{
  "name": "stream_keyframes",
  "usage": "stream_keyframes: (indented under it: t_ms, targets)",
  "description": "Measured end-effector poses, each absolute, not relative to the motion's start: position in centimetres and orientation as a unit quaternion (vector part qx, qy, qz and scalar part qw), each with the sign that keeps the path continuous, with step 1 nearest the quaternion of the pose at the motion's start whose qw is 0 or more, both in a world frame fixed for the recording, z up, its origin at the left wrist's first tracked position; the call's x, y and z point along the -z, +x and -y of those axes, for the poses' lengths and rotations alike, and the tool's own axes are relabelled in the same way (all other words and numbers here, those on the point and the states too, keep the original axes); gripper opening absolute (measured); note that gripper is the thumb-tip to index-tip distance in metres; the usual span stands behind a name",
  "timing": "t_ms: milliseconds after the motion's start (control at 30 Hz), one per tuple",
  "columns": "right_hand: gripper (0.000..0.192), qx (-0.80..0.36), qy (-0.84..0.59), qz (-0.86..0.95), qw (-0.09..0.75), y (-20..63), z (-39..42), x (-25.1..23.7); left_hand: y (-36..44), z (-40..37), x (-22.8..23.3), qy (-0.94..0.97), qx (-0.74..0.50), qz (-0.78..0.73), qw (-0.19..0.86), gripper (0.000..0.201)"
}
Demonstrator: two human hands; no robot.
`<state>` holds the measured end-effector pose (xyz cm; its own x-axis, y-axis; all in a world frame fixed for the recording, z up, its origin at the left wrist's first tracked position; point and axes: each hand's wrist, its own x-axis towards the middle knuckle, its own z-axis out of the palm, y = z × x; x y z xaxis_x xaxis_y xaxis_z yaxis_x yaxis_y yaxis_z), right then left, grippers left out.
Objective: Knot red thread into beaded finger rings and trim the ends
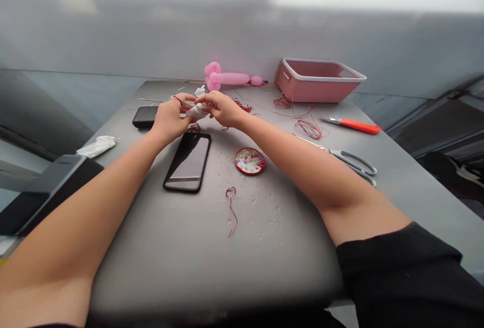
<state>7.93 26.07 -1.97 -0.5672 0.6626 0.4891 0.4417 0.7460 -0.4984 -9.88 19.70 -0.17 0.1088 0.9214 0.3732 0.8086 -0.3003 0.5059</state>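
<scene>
My left hand point(171, 115) and my right hand point(220, 107) meet over the far middle of the grey table point(212, 247). Between them they pinch a small white object point(196, 111); its exact shape is too small to make out. A bit of red thread crosses my left fingers. A black phone point(188, 161) lies face up just below the hands. A small coil of red thread point(194, 127) sits under them. A round red lid of pale beads point(249, 160) rests right of the phone.
A pink balloon figure point(226, 78) and a pink basket point(316, 80) stand at the back. Red thread tangles point(308, 127), a red-handled cutter point(355, 125) and grey scissors point(350, 160) lie right. A knotted thread piece point(231, 201) lies near me. A dark case point(145, 116), crumpled tissue point(97, 146) and a laptop point(45, 192) sit left.
</scene>
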Motion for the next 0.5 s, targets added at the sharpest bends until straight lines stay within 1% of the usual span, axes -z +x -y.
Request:
stream_keyframes:
  t_ms: [167, 200, 333, 367, 433, 500]
  targets:
    - [0.024, -0.149, -0.330, 0.843, 0.399, 8.6, -25.9, 2.3, -10.1, -19.7, 0.1, 0.743, -0.334, -0.571, 0.102, 0.051]
    - [0.026, -0.146, -0.323, 0.844, 0.403, 8.7, -25.6, 2.3, -10.1, -19.6, 0.0, 0.743, -0.334, -0.571, 0.101, 0.050]
    - [0.049, -0.139, -0.301, 0.856, 0.397, 8.6, -24.9, 2.3, -10.1, -19.4, -0.2, 0.750, -0.330, -0.563, 0.111, 0.047]
    - [0.050, -0.136, -0.301, 0.858, 0.394, 8.6, -25.0, 2.3, -10.1, -19.4, -0.3, 0.751, -0.325, -0.563, 0.116, 0.047]
    - [0.042, -0.131, -0.308, 0.856, 0.393, 8.5, -25.3, 2.2, -10.1, -19.4, -0.4, 0.749, -0.317, -0.569, 0.123, 0.045]
    - [0.025, -0.123, -0.329, 0.845, 0.403, 8.7, -25.7, 1.8, -10.2, -19.4, -0.5, 0.741, -0.315, -0.579, 0.125, 0.044]
